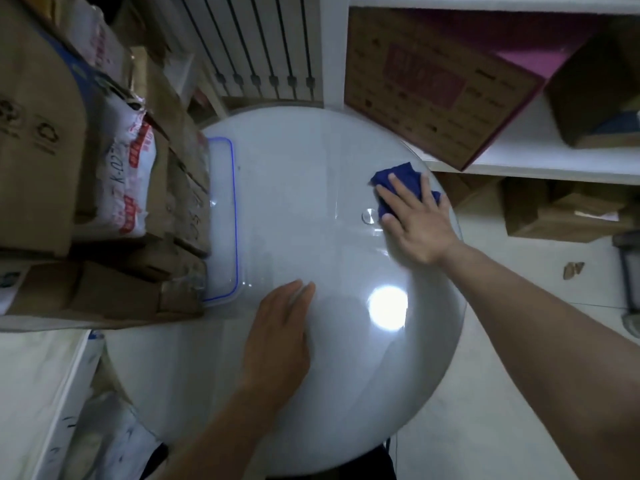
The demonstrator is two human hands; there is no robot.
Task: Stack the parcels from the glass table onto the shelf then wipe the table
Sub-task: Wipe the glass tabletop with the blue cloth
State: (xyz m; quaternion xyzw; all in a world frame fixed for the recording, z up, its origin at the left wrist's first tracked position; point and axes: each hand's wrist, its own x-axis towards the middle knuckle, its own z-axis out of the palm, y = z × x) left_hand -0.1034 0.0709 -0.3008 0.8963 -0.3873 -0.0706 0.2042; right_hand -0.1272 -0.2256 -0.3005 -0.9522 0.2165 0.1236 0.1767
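Blue cloth (408,172) lies pressed under the flat, spread right hand (420,225) at the far right rim of the glass table (294,202); most glass lies leftward (left hand (280,336) rests flat, holding nothing).

glossy smooth glass table (294,209), soft blue cloth (401,178), matt cardboard boxes (433,84)

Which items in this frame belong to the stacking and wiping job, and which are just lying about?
In the job: blue cloth, right hand pressing it, left hand flat on glass table, shelf, brown parcel.
Lying about: carton pile, printed sack, blue-rimmed tray, radiator.
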